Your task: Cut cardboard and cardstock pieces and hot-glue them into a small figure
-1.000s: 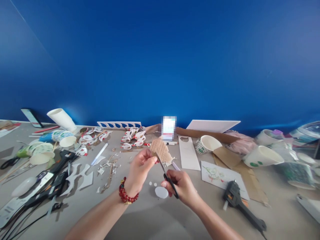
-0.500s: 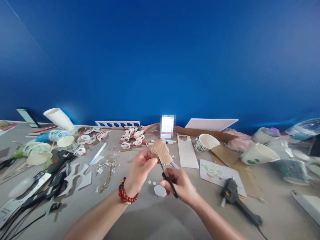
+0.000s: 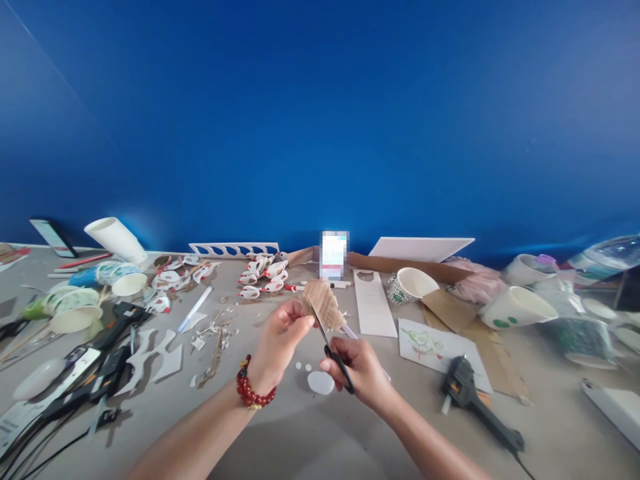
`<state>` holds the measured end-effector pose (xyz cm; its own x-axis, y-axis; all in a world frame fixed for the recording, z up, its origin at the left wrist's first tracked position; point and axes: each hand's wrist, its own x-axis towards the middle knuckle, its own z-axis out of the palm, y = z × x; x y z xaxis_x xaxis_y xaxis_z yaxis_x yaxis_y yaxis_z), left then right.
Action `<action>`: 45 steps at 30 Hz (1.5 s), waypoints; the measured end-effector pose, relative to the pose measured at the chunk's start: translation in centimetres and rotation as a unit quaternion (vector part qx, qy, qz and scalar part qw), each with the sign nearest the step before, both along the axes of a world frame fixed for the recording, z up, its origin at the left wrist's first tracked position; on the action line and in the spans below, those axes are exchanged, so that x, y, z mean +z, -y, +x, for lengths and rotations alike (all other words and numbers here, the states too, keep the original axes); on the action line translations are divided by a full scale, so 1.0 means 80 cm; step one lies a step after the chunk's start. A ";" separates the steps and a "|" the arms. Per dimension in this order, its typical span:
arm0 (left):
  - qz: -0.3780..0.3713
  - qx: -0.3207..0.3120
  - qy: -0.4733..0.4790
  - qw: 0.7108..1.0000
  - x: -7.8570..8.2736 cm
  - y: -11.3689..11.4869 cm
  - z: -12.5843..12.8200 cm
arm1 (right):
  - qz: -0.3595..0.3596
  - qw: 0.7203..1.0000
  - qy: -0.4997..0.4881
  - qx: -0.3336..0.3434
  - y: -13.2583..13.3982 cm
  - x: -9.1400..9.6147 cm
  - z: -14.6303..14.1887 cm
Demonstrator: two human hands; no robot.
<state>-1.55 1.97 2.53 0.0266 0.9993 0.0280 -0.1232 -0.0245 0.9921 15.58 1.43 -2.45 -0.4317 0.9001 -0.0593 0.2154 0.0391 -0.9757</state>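
My left hand (image 3: 280, 343), with a red bead bracelet on the wrist, pinches a small piece of brown corrugated cardboard (image 3: 325, 303) above the grey table (image 3: 300, 433). My right hand (image 3: 361, 372) grips black-handled scissors (image 3: 330, 343), whose blades reach up into the cardboard's lower edge. Under the hands lie a white paper oval (image 3: 321, 383) and two tiny white dots.
A black glue gun (image 3: 467, 393) lies right of my hands beside a drawing on paper (image 3: 435, 347). Paper cups (image 3: 515, 310) stand at the right, more cups (image 3: 115, 280) and cut shapes at the left. White cut-out pieces (image 3: 155, 357), cables and scraps cover the left side.
The hands hold almost the same pose; the view has drifted slightly, and the scissors sit a touch further into the cardboard.
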 end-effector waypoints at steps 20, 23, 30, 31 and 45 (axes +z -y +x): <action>-0.013 -0.023 0.003 1.000 -0.005 0.003 0.004 | 0.012 1.000 -0.011 0.006 -0.002 -0.007 0.002; -0.013 -0.018 0.003 1.000 -0.005 0.003 0.005 | 0.012 1.000 -0.016 -0.006 -0.001 -0.007 -0.001; -0.018 -0.018 0.011 1.000 -0.009 0.001 0.005 | 0.032 0.999 0.016 -0.028 -0.002 -0.010 -0.002; -0.016 -0.019 0.010 1.000 -0.010 0.000 0.005 | 0.034 0.999 0.019 -0.032 -0.002 -0.010 -0.003; -0.015 -0.040 -0.011 0.999 -0.004 0.000 0.006 | -0.017 0.999 -0.046 0.008 -0.003 -0.006 -0.004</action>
